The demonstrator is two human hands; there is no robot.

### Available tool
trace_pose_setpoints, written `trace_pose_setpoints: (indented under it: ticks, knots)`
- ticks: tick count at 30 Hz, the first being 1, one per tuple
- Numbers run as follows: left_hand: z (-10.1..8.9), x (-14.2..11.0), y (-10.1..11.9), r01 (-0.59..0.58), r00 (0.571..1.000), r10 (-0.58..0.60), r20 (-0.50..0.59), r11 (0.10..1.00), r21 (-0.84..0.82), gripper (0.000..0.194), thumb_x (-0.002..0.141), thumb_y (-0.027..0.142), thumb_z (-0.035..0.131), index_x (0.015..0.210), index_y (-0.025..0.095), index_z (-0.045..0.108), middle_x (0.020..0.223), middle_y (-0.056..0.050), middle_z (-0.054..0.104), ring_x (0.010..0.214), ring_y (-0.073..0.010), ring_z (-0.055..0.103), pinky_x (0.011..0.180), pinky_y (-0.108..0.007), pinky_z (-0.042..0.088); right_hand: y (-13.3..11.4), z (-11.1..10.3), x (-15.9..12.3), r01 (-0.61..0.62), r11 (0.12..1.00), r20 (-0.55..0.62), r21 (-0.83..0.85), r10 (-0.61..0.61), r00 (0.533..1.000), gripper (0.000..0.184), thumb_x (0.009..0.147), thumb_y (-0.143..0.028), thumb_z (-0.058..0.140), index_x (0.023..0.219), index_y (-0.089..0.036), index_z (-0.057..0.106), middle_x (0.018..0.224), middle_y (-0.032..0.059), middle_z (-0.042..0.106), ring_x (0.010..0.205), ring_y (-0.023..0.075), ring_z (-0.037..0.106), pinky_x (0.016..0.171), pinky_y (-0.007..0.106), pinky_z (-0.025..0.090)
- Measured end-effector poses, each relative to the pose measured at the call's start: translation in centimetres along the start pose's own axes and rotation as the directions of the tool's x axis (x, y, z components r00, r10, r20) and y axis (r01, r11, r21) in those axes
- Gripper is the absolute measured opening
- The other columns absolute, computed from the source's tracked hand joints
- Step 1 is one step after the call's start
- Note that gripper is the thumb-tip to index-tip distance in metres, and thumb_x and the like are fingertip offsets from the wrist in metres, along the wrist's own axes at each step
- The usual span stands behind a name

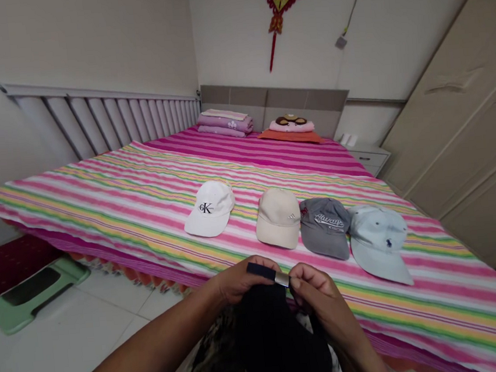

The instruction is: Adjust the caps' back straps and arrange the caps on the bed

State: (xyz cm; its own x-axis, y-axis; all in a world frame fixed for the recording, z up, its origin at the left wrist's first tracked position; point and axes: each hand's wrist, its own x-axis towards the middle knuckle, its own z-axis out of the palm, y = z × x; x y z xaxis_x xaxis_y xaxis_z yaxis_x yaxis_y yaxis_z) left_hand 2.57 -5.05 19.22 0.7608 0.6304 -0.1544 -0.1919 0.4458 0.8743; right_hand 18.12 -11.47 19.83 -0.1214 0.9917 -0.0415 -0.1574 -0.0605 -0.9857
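Note:
A black cap point(275, 335) hangs in front of me at the bed's near edge, its back strap turned up. My left hand point(245, 277) is closed on the dark strap point(260, 271) to the left of a shiny metal buckle point(282, 279). On the buckle's other side, my right hand point(317, 290) pinches the strap. Beyond my hands, a white cap point(212, 207), a beige cap point(278, 218), a grey cap point(325, 225) and a pale blue cap point(380, 240) lie on the bed, brims toward me.
A striped sheet covers the bed point(112, 193). Folded bedding point(224, 124) and a pillow stack point(291, 128) sit by the headboard point(244, 98). A green stool point(34, 294) stands on the floor at left. A white nightstand point(368, 157) is at the far right.

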Motion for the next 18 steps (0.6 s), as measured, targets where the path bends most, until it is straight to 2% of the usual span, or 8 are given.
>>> trace_pose_setpoints:
  ticks: [4,8,11,15,18]
  knots:
    - [0.4,0.0,-0.4,-0.044,0.999,0.044,-0.021,0.999,0.020,0.017,0.044,0.019,0.071,0.058,0.011,0.064,0.054,0.001,0.057,0.050,-0.0074,0.045,0.048,-0.017,0.031,0.1,0.2,-0.1,-0.012,0.999,0.030,0.030,0.011,0.999,0.029,0.072,-0.040,0.060,0.062,-0.017,0.046,0.048,-0.0083,0.032,0.043,0.0056,0.020,0.041,0.020,0.014]
    - [0.4,0.0,-0.7,-0.059,0.993,0.054,-0.106,0.997,-0.048,0.015,0.042,0.016,0.068,0.054,0.011,0.062,0.050,0.001,0.056,0.046,-0.0066,0.044,0.046,-0.017,0.030,0.6,0.0,-0.1,-0.029,0.994,0.025,0.102,0.027,0.999,0.028,0.073,-0.040,0.058,0.062,-0.018,0.045,0.044,-0.0092,0.030,0.041,0.0058,0.019,0.041,0.021,0.014]
    - [0.0,0.1,-0.9,-0.094,0.990,0.080,-0.115,0.989,-0.118,0.013,0.044,0.016,0.067,0.053,0.012,0.059,0.048,0.001,0.054,0.042,-0.0059,0.043,0.043,-0.017,0.029,0.9,-0.2,-0.1,-0.010,0.977,-0.015,0.213,0.013,1.000,0.024,0.073,-0.036,0.059,0.063,-0.019,0.046,0.043,-0.0091,0.032,0.039,0.0057,0.021,0.042,0.022,0.015]
    - [-0.9,0.1,-1.0,-0.170,0.983,0.153,-0.099,0.967,-0.191,0.017,0.052,0.025,0.069,0.056,0.012,0.059,0.046,0.001,0.051,0.040,-0.0059,0.041,0.041,-0.017,0.028,1.0,-0.7,0.2,0.039,0.892,-0.094,0.451,0.004,0.996,0.021,0.072,-0.032,0.058,0.062,-0.020,0.045,0.045,-0.0092,0.029,0.039,0.0057,0.020,0.041,0.021,0.021]
    - [-1.4,0.0,-0.9,-0.187,0.977,0.162,-0.137,0.963,-0.193,0.022,0.053,0.029,0.071,0.058,0.011,0.060,0.046,0.001,0.050,0.041,-0.0064,0.042,0.042,-0.018,0.029,1.1,-1.4,0.4,0.103,0.827,-0.187,0.553,0.003,0.982,0.024,0.071,-0.031,0.061,0.058,-0.019,0.044,0.047,-0.0083,0.030,0.040,0.0058,0.023,0.042,0.021,0.027]
